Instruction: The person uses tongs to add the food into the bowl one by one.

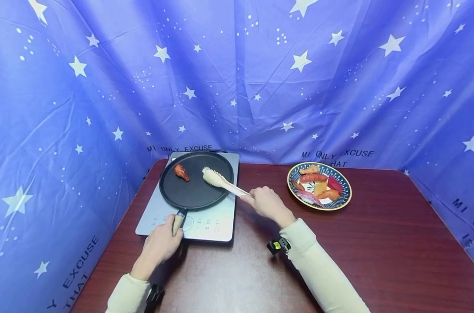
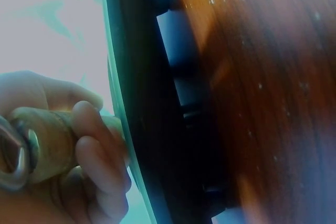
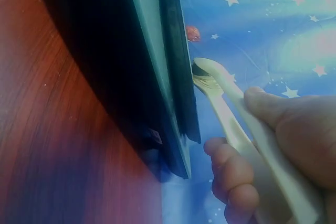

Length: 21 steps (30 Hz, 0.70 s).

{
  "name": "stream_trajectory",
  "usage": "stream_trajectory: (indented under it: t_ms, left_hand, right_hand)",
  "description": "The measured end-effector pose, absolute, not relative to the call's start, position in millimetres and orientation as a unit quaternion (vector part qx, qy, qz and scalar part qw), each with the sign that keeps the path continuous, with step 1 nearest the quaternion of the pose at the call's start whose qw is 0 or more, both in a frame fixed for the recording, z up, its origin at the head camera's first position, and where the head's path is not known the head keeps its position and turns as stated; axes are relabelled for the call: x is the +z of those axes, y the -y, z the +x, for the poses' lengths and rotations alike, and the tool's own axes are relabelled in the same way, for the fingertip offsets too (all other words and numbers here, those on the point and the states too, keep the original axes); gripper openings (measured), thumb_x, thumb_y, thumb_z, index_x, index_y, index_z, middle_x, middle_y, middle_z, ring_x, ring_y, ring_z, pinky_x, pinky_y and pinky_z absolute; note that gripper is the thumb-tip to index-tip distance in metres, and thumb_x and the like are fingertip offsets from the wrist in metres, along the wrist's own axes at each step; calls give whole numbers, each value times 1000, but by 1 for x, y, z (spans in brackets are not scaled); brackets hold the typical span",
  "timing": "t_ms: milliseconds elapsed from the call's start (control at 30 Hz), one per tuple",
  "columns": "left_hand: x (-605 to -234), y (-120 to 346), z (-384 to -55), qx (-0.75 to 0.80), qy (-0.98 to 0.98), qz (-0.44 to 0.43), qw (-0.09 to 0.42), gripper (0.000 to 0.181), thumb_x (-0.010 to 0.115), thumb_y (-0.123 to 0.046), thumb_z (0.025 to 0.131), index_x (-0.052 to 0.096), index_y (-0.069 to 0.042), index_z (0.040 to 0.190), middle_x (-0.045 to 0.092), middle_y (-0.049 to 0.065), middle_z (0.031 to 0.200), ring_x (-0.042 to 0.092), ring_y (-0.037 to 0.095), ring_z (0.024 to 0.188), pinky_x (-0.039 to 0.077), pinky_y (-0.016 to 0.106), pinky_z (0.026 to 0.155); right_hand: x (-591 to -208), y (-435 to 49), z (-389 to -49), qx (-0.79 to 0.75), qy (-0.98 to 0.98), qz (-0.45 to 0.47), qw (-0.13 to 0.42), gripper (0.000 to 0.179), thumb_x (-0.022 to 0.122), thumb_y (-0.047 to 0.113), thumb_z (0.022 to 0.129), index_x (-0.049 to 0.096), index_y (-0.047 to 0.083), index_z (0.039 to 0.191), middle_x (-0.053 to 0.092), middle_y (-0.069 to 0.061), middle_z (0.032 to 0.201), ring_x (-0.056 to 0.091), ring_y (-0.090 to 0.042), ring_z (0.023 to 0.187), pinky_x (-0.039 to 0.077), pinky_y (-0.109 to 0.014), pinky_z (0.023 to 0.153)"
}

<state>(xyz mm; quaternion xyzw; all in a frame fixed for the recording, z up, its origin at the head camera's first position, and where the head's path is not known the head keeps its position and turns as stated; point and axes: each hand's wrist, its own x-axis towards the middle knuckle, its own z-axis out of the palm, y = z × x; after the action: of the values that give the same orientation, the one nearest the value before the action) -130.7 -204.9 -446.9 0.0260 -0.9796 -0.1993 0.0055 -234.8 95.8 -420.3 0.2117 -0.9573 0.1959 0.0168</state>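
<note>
Near the far left corner of the table (image 1: 381,243), left fingers (image 2: 100,163) wrap the handle (image 1: 177,222) of a stiff, probably weighty pan (image 1: 195,191), while right fingers (image 3: 231,174), slightly parted, hold light-looking tongs (image 1: 218,179), best squeezed mid-arm.

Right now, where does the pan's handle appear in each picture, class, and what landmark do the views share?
Head: left of centre, below the middle; the handle runs from the near rim of the pan.
Left wrist: lower left; the handle ends in a metal ring.
Right wrist: not in it.
Shared landmark: the cooktop, its side edge-on in the right wrist view.
</note>
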Motion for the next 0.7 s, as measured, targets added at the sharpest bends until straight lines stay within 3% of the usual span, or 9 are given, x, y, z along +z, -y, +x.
stream_trajectory:
  t_ms: [700]
  left_hand:
    - [-445,204,-130,-199,980,25,1,46,54,-27,88,45,-5,127,54,13,69,56,30,63,41,44,52]
  right_hand:
    - [-419,-73,-246,177,963,202,17,43,53,44,94,55,15,63,44,1,53,47,-20,48,37,-36,46]
